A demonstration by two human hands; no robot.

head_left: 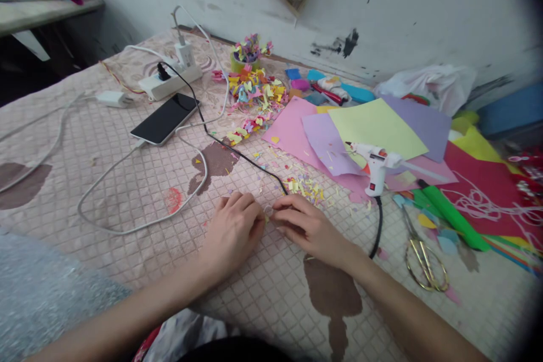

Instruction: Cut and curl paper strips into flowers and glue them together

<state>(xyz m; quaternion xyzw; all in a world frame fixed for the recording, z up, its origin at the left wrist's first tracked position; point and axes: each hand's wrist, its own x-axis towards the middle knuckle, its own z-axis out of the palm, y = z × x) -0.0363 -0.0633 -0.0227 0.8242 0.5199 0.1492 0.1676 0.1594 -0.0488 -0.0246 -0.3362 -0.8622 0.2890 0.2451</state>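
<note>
Near the front of the cloth-covered table (pixel 148 209), my two hands nearly meet. My left hand (pixel 236 227) is curled closed, with a tiny pale yellow paper piece (pixel 267 219) at its fingertips. My right hand (pixel 311 231) faces it, fingers bent and thumb drawn in, at the other side of that piece. Whether the right fingertips also pinch something is too small to tell. Just beyond them lie yellow paper snippets (pixel 306 189) and a black cable (pixel 250 162). A white glue gun (pixel 375 165) rests to the right on coloured paper sheets (pixel 377 127).
Gold-handled scissors (pixel 419 254) and a green cutter (pixel 456 218) lie at right. Paper cutouts (pixel 257 90) are heaped before a small filled pot (pixel 245 61). A phone (pixel 166 119) on a white cable (pixel 106 167) and a power strip (pixel 169 83) sit at left.
</note>
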